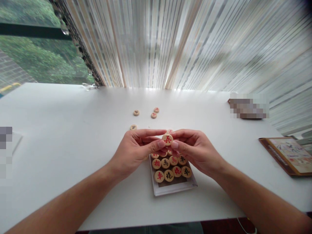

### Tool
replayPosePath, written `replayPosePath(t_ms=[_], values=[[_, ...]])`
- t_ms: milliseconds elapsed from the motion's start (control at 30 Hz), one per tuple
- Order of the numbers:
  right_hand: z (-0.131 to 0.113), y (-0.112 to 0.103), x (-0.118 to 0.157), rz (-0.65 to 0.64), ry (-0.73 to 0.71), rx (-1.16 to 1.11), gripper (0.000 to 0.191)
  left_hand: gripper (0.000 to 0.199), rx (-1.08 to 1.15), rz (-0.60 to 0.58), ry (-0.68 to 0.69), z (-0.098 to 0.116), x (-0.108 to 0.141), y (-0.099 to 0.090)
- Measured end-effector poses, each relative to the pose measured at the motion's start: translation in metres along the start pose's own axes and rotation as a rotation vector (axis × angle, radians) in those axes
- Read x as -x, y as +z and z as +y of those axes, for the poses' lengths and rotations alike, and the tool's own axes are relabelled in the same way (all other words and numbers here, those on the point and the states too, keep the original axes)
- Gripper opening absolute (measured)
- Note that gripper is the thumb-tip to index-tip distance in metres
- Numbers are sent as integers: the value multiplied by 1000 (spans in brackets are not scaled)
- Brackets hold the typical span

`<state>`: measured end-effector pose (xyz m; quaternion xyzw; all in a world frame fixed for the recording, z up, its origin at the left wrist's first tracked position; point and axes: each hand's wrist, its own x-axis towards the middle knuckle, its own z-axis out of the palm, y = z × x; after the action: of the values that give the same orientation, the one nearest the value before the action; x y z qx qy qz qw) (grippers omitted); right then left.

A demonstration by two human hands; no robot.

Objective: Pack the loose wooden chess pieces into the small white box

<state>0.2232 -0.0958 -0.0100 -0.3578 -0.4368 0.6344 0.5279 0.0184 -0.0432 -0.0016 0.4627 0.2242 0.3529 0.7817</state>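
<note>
My left hand (137,148) and right hand (195,144) pinch red-marked disc (167,139), hiding far end of box (174,189) near front edge of tabletop (73,130). Brown object (251,110), far right corner: pixelated.

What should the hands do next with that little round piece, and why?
Maybe lower the red-marked piece toward the white-edged base: the left hand and right hand pinch it at its sides, and other pieces already sit there in rows. The hands hide the far end, so I can't see whether there's room.
</note>
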Motion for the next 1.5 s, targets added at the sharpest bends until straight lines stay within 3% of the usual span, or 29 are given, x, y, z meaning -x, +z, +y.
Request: replayPosePath(t_ms=[567, 800, 1033, 1500], values=[[0, 3, -2, 49, -4, -11, 16, 36, 36, -48, -43, 4, 2, 2], [-1, 5, -1, 35, -19, -9, 16, 42, -15, -8, -11, 5, 1, 4], [0, 4, -1, 71, -114, 78, 19, 33, -164, 65, 89, 2, 3, 3], [-4, 6, 0, 75, -136, 196, 15, 22, -267, 120, 85, 3, 3, 4]])
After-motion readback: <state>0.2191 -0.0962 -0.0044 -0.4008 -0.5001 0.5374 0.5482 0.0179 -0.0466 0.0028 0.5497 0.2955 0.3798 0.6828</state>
